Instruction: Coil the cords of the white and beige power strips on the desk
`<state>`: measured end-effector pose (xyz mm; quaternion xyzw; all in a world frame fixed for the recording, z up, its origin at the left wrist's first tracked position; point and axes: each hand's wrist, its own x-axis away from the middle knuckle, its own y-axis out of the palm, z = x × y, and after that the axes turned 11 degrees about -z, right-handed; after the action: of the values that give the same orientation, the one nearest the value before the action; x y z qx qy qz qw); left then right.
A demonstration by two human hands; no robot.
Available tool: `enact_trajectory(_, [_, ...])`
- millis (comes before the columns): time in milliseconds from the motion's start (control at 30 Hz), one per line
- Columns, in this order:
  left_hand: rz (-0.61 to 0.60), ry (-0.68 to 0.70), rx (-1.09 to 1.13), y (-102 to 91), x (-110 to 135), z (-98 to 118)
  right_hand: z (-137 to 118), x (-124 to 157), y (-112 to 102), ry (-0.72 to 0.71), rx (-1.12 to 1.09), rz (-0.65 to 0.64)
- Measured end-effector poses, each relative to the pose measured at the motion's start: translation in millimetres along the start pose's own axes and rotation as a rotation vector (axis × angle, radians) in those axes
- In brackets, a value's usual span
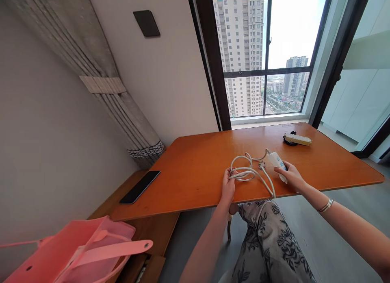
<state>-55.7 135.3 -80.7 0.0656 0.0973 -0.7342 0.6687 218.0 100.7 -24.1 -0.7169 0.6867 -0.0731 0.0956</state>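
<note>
A white power strip (276, 162) with blue-marked sockets is gripped in my right hand (289, 175), tilted above the front part of the orange-brown table (195, 165). Its white cord (242, 169) lies in loose loops to the left. My left hand (230, 181) has its fingers closed round the coiled cord near the table's front edge. Between my hands sits the cord's plug (262, 165), its metal prongs showing. One bend of the cord reaches the table's front edge.
Toward the back right lies a yellowed power strip (297, 139) with a black cord (289, 140). A black tablet-like slab (140, 187) rests by the table's left end. A pink bag (79, 250) stands at lower left. Beyond the table is a window (265, 71).
</note>
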Motion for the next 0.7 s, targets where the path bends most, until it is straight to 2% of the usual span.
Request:
enact_trajectory(167, [0.114, -0.032, 0.361, -13.2, -0.8, 0.4, 4.6, -0.7, -47.9, 0.103, -0.301, 0.238])
enact_trajectory(333, [0.103, -0.098, 0.739, -27.1, -0.1, 8.1, 7.0, 7.2, -78.2, 0.054, -0.475, 0.359])
enact_trajectory(433, [0.111, -0.164, 0.789, -40.3, -3.7, 11.5, 11.1, 11.6, -84.6, 0.053, -0.462, 0.383])
enact_trajectory(500, [0.165, -0.210, 0.778, -53.3, -8.6, 14.5, 16.1, 11.2, -89.1, 0.056, -0.445, 0.401])
enact_trajectory(600, [0.272, -0.243, 0.774, -79.3, -18.1, 23.6, 25.6, 6.4, -100.7, 0.067, -0.437, 0.466])
enact_trajectory(700, [0.325, -0.265, 0.771, -108.1, -27.8, 37.2, 37.0, -0.4, -117.7, 0.099, -0.396, 0.582])
